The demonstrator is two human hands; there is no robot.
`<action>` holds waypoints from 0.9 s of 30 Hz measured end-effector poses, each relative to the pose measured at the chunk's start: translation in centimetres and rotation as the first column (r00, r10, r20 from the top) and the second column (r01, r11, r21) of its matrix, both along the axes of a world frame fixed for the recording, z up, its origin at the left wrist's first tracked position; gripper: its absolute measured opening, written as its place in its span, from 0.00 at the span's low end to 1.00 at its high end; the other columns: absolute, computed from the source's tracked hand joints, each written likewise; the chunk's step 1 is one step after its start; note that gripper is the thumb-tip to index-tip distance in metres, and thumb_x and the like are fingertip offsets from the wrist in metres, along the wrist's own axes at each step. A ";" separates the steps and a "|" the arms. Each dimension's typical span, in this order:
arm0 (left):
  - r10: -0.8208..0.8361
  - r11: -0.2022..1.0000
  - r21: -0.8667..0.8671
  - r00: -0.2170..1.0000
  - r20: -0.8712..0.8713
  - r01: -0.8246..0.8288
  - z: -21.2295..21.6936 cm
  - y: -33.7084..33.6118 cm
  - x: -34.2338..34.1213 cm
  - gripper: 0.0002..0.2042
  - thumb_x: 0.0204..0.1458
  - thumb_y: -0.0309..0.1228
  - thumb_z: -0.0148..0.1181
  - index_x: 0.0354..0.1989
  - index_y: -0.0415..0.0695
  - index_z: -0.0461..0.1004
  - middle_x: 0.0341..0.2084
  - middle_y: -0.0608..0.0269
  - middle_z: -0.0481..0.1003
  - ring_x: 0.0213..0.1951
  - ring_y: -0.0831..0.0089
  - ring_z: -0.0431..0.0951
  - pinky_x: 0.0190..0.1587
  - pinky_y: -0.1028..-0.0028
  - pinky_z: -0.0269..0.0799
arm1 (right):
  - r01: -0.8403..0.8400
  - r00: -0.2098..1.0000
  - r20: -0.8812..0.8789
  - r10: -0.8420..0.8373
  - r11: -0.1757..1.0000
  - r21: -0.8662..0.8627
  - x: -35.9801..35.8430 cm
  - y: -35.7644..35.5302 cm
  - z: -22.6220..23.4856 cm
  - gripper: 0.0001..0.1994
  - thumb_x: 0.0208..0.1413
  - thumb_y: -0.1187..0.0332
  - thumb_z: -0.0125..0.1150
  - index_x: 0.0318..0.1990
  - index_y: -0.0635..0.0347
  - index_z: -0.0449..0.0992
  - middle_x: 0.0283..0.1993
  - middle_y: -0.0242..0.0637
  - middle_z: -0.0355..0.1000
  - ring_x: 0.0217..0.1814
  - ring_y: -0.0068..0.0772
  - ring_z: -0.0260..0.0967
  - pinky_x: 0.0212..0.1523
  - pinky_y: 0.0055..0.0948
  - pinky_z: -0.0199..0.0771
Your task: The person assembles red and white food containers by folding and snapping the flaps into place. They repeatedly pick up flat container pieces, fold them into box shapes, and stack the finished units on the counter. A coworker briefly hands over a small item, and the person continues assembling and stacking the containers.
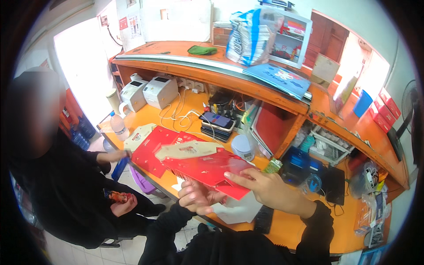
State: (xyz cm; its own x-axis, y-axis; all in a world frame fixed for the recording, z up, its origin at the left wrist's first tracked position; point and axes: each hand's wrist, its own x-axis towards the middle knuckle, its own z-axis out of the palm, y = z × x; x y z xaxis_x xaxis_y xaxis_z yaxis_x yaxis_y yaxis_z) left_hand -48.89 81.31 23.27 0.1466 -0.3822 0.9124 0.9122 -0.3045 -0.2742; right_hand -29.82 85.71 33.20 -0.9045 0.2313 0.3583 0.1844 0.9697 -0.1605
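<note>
A stack of flat red die-cut cardboard sheets is tilted over the table's near edge, its layered edges showing on the left. At its near edge my left hand is closed, fingers curled and thumb toward the stack's near corner. My right hand grips the stack's right end, its fingers lying across the top. A cream cardboard piece lies along the stack's far side. More red cardboard rests on the table to the left. White sheets lie beneath my hands.
Along the back of the orange table stand two white label printers, stacked phones and a small round scale. A water bottle is at the left end. A keyboard lies near my right forearm. A co-worker stands at left.
</note>
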 end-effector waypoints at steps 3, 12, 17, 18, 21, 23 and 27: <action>-0.126 0.950 -0.223 0.923 0.364 0.218 -3.5 -1.9 4.9 0.37 0.43 0.38 0.61 0.60 0.57 0.46 0.51 0.52 0.51 0.50 0.61 0.56 0.53 0.67 0.53 | -0.031 0.998 -0.054 0.030 0.999 -0.009 3.0 -0.2 -0.1 0.28 0.41 0.78 0.51 0.53 0.41 0.67 0.34 0.35 0.66 0.28 0.34 0.70 0.24 0.25 0.74; 0.007 -0.538 0.574 -0.678 0.735 0.617 3.4 -5.0 9.8 0.42 0.46 0.64 0.40 0.61 0.41 0.46 0.57 0.50 0.55 0.57 0.53 0.58 0.55 0.55 0.58 | -0.142 0.989 0.029 0.142 0.902 0.408 12.1 -1.6 0.6 0.23 0.41 0.70 0.53 0.49 0.43 0.68 0.32 0.41 0.66 0.31 0.32 0.70 0.28 0.24 0.75; 0.237 -0.358 0.501 -0.443 0.865 0.788 5.4 -5.1 12.6 0.33 0.51 0.49 0.49 0.58 0.38 0.51 0.55 0.48 0.59 0.56 0.58 0.61 0.56 0.60 0.61 | -0.244 0.965 0.057 0.255 0.803 0.544 15.4 -1.5 -0.9 0.14 0.42 0.70 0.55 0.40 0.54 0.72 0.33 0.48 0.69 0.33 0.37 0.72 0.31 0.23 0.75; 0.273 -0.335 0.629 -0.567 0.777 0.701 5.3 -5.3 13.2 0.25 0.52 0.36 0.50 0.56 0.37 0.53 0.52 0.50 0.63 0.53 0.60 0.66 0.53 0.61 0.65 | -0.266 0.959 0.061 0.278 0.800 0.538 16.1 -1.4 -1.2 0.12 0.42 0.70 0.55 0.39 0.55 0.72 0.33 0.47 0.69 0.33 0.37 0.72 0.31 0.23 0.75; 0.285 -0.217 0.570 -0.507 0.814 0.793 4.1 -5.8 15.3 0.21 0.52 0.29 0.49 0.54 0.37 0.55 0.49 0.51 0.66 0.50 0.61 0.69 0.51 0.62 0.68 | -0.292 0.937 -0.048 0.345 0.853 0.433 18.1 -1.0 -1.5 0.11 0.42 0.70 0.58 0.36 0.59 0.73 0.34 0.45 0.70 0.32 0.36 0.72 0.30 0.23 0.75; 0.231 -0.248 0.638 -0.595 0.770 0.729 3.1 -5.5 16.8 0.19 0.52 0.25 0.48 0.52 0.36 0.58 0.46 0.52 0.68 0.47 0.63 0.71 0.49 0.64 0.69 | -0.304 0.934 -0.117 0.339 0.922 0.242 19.6 -1.1 -1.5 0.12 0.40 0.70 0.62 0.35 0.61 0.73 0.35 0.42 0.71 0.33 0.34 0.72 0.30 0.24 0.75; 0.132 -0.478 0.735 -0.788 0.601 0.480 1.5 -3.5 19.7 0.14 0.53 0.24 0.47 0.48 0.38 0.61 0.42 0.56 0.71 0.44 0.66 0.73 0.46 0.66 0.71 | -0.412 0.862 -0.435 0.260 0.859 -0.303 20.9 -1.0 -2.1 0.17 0.38 0.67 0.67 0.37 0.61 0.72 0.39 0.40 0.72 0.33 0.31 0.73 0.32 0.25 0.74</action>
State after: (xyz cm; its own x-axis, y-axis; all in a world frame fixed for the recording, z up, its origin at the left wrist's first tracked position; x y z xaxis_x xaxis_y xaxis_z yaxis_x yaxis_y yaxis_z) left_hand -29.23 77.83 24.77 0.0517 0.9943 0.0927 -0.9707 0.0282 0.2385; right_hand -8.89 84.72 31.12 -0.7695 0.1210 0.6271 -0.2878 0.8108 -0.5096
